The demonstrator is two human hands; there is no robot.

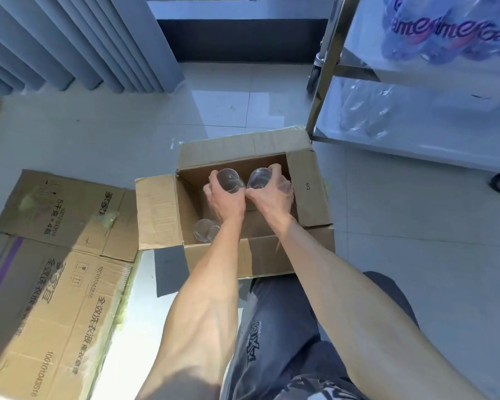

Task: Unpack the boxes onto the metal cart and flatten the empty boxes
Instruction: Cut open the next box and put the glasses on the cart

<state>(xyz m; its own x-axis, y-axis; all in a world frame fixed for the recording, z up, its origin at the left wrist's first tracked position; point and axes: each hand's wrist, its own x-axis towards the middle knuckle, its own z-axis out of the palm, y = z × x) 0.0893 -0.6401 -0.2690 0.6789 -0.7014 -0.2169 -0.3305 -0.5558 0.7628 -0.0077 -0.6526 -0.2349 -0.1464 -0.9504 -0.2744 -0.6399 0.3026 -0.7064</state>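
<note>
Roughly midway, by the look of it. Two flattened boxes point(61, 255) lay on the floor to the left, so those were done. The open box point(309, 186) sat on the floor just beside the metal cart point(324, 82), w/ both hands down inside it: left hand point(223, 197) wrapped round one clear glass point(230, 180), right hand point(269, 192) wrapped round another glass point(259, 177). At least one more glass point(204, 229) stood in the box's near corner. Cart shelves already carried a pack of bottles point(445, 33) and what looked like glassware point(364, 111), blurred. Left to do: empty this box, then flatten it.

Brown box point(309, 189), seemingly clear glasses point(228, 180)
</note>
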